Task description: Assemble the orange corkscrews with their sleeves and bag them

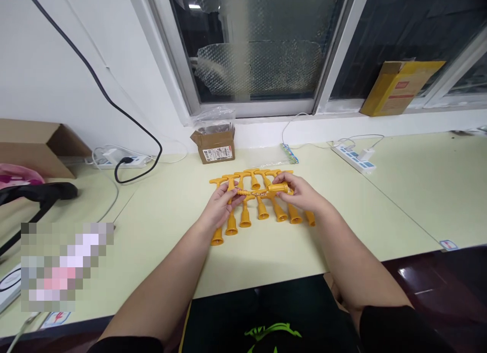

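Observation:
My left hand (pixel 220 205) is closed, its fingertips pinching a small ridged yellow plastic piece (pixel 242 191). From there a thin metallic chain (pixel 259 194) runs across to a yellow bell-shaped plastic part (pixel 277 188). That part lies sideways in the grip of my right hand (pixel 302 191), thumb below and fingers above. Under and around both hands, several yellow T-topped parts with flared ends (pixel 263 210) lie on the pale table (pixel 243 264) in two rough rows. My hands and the held pieces partly cover them.
Behind the parts stand a small open carton (pixel 216 149) and a clear plastic bag (pixel 262 157). Power strips (pixel 353 157) lie at the back right and back left. A black cable (pixel 95 79) loops down at left. A yellow-brown parcel (pixel 399 89) leans against the window.

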Tool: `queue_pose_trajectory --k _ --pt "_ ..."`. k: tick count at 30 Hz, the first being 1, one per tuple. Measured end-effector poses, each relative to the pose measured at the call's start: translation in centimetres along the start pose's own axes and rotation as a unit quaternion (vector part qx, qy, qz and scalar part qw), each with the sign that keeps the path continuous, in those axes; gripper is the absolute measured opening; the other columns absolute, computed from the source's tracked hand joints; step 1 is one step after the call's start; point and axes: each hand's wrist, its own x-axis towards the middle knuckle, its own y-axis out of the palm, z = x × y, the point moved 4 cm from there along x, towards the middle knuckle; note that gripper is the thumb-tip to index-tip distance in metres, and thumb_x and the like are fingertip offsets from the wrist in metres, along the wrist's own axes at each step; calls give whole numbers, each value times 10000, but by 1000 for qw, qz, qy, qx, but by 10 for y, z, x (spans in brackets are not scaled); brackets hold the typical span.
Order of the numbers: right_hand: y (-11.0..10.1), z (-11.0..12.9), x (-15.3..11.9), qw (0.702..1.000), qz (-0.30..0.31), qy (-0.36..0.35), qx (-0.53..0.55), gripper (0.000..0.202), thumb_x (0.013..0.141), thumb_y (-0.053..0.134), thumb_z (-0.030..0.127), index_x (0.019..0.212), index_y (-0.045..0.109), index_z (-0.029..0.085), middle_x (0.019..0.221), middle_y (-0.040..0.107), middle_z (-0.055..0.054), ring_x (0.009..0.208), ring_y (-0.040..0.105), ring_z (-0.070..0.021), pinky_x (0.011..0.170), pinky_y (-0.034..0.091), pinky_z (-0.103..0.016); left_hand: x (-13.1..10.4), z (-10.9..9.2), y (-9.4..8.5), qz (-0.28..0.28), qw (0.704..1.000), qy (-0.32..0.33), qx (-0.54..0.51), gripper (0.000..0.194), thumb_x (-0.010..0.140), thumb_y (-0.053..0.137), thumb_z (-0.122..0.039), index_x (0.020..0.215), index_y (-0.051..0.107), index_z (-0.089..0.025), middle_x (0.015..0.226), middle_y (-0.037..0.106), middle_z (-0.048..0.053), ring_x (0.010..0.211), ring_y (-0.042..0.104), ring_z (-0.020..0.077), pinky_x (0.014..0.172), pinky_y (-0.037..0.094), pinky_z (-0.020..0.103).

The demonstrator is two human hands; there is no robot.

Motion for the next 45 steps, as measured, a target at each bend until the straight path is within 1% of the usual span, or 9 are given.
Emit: queue_pose_trajectory --k 7,17,23,26,30,34,38,42,45 --pt "15 -16 -13 996 -27 31 82 255 834 700 261 1064 603 215 1060 654 -52 948 625 -209 872 509 -357 -7 -1 6 16 999 25 16 306 832 791 -283 1101 666 -206 1002 705 37 1059 697 174 1060 559 383" --pt "19 -8 -17 988 -60 8 139 300 854 764 382 1070 613 241 1062 639 -57 946 642 -214 885 532 -380 -17 -9 15 33 993 74 87 365 850 802 -398 1090 589 -224 1001 643 13 1025 730 200 999 603 407" --pt "26 -12 -14 995 -51 -11 84 293 870 752 415 1091 659 246 1114 691 -73 1053 658 -256 968 515 -443 -26 -4 29 74 991 34 108 392 854 790 -415 1084 528 -236 1079 631 16 905 758 182 928 628 417" --pt "32 -10 -14 997 -37 -38 63 279 882 739 424 1102 678 264 1120 703 -75 1103 648 -278 991 507 -469 -35 -1 38 96 987 11 130 366 877 760 -417 1048 495 -232 1045 647 14 834 752 166 801 637 351" --pt "34 -6 -15 993 -48 -65 81 252 874 756 419 1073 682 283 1116 710 -71 1146 639 -282 1015 503 -476 -42 2 41 91 989 -63 97 329 880 756 -388 1009 499 -228 951 689 18 704 723 136 608 568 240" --pt "33 -3 -16 992 -41 -68 95 249 862 778 409 1065 699 290 1100 715 -66 1118 644 -280 1003 505 -482 -44 3 42 85 988 -105 76 359 833 806 -357 979 507 -222 890 692 8 669 710 123 586 548 223" --pt "34 -5 -16 994 -28 -17 108 322 818 813 454 1062 706 273 1071 712 -64 1042 654 -277 942 525 -468 -45 -1 45 94 985 -22 141 387 848 789 -372 994 455 -244 780 660 -15 682 714 156 634 584 273" --pt "38 -7 -18 989 -5 36 141 346 805 816 488 1039 692 265 986 708 -50 887 661 -250 802 557 -426 -51 -6 50 103 969 95 205 349 850 774 -350 958 460 -245 1015 675 32 711 702 151 700 610 329" --pt "42 -6 -20 979 37 88 180 321 868 739 532 997 651 252 814 683 -19 669 608 -184 617 517 -334 -56 -10 53 110 955 138 240 316 851 771 -324 926 476 -240 1135 682 56 816 706 179 750 592 342"
